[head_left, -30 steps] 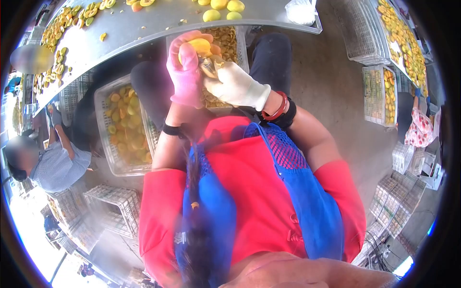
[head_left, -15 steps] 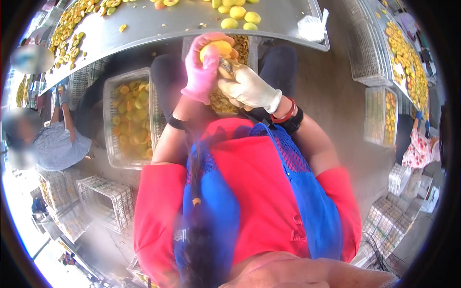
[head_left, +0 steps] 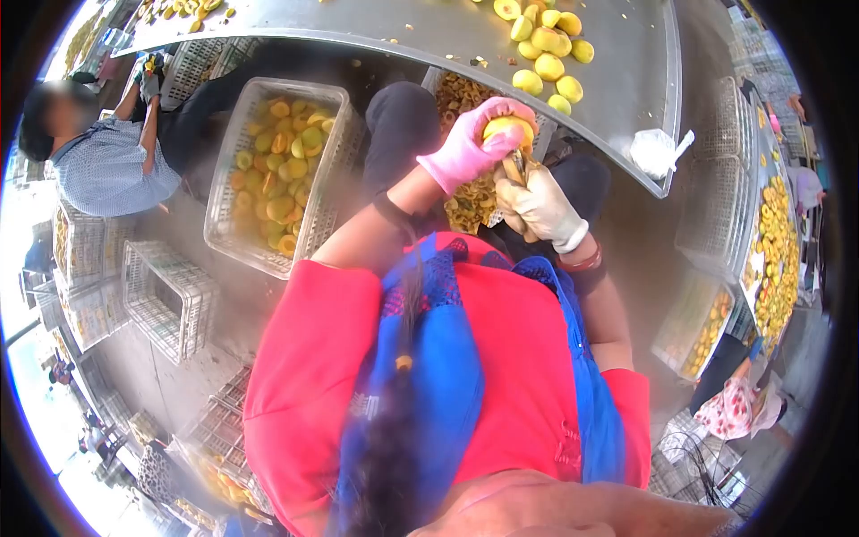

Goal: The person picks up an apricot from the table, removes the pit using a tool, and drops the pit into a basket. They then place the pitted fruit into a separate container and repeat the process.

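My left hand (head_left: 481,139), in a pink glove, is closed around a yellow peach (head_left: 508,131). My right hand (head_left: 545,209), in a whitish glove, grips a small hand tool (head_left: 514,168) whose working end meets the near side of the peach. Its exact kind is hard to make out behind the fingers. Below both hands, between my knees, stands a crate of brown-yellow scraps (head_left: 469,208). Beyond them, several whole and cut peaches (head_left: 548,65) lie on the metal table (head_left: 420,43).
Left of my legs is a white crate (head_left: 220,211) holding peach halves. A white plastic bag (head_left: 654,154) lies at the table corner. An overturned basket (head_left: 174,300) sits on the floor. Co-workers sit at far left (head_left: 116,174) and far right (head_left: 729,404), near stacked crates (head_left: 716,192).
The view has turned, so the table, crates and hands appear shifted rightward. Both hands stay together at the peach, with the tool still in my right hand.
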Demonstrator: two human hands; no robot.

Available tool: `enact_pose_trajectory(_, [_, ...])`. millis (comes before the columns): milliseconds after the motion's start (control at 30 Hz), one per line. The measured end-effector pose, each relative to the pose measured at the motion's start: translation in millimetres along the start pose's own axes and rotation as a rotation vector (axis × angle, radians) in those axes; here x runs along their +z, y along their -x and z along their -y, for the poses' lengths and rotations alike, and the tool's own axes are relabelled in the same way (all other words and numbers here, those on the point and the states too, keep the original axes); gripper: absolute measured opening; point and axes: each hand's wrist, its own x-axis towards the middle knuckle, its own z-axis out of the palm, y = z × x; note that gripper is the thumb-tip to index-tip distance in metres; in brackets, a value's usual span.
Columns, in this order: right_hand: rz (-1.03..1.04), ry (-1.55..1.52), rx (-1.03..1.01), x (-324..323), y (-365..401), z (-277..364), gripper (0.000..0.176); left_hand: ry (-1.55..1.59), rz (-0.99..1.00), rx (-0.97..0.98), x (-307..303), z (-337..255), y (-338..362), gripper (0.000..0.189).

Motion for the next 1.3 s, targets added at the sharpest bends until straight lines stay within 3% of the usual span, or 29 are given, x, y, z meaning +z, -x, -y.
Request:
enact_pose_trajectory(100, [0.154,-0.137,0.115,-11,-4,13,0.005,0.044,-0.025,-0.087,-5,-4,0,0.029])
enact_pose_trajectory(133, [0.111,-0.124,0.114,-4,-4,17,0.006,0.057,-0.021,-0.107,-8,-6,-2,0.029])
enact_pose_trajectory(233, [-0.082,0.274,-0.196,-7,-26,-15,0.006,0.001,-0.046,-0.077,-9,-3,-5,0.035])
enact_pose_trajectory(300, [-0.013,0.26,-0.226,-13,-31,-18,0.007,-0.083,-0.054,-0.047,-11,-2,-4,0.039])
enact_pose_trajectory(367, [0.056,-0.053,0.119,2,-18,22,0.009,-0.172,-0.039,-0.038,-17,-7,-4,0.041])
enact_pose_trajectory(400, [0.088,-0.094,0.144,2,-18,21,0.009,-0.303,0.019,0.068,-25,-2,-5,0.043])
enact_pose_trajectory(533, [0.102,-0.091,0.152,1,-22,19,0.008,-0.014,0.07,-0.097,-24,-10,-8,0.045])
enact_pose_trajectory(633, [0.088,-0.051,0.129,-1,-25,18,0.006,0.024,0.076,-0.102,-24,-11,-10,0.043])
enact_pose_trajectory(900, [0.049,-0.004,0.046,11,-39,20,0.011,0.255,-0.279,-0.185,-13,-16,-8,0.05])
enact_pose_trajectory(1000, [0.01,0.034,0.016,23,-46,16,0.007,0.34,-0.448,-0.213,-12,-20,-1,0.04])
enact_pose_trajectory(1033, [0.008,0.043,-0.003,26,-49,12,0.009,0.388,-0.499,-0.236,-13,-24,0,0.036])
enact_pose_trajectory(1100, [0.068,0.037,-0.129,12,-61,-19,0.027,0.464,-0.543,-0.224,-20,-21,2,0.045])
enact_pose_trajectory(1167, [0.07,-0.005,-0.084,-7,-61,-40,0.04,0.66,-0.696,-0.233,-52,-29,-1,0.051])
enact_pose_trajectory(1267, [-0.085,0.001,-0.092,-10,-51,-40,0.044,0.258,-0.941,-0.105,-120,-43,16,0.051])
enact_pose_trajectory(1300, [-0.125,0.04,-0.111,-14,-51,-43,0.037,-0.324,-0.967,0.06,-161,-32,32,0.045])
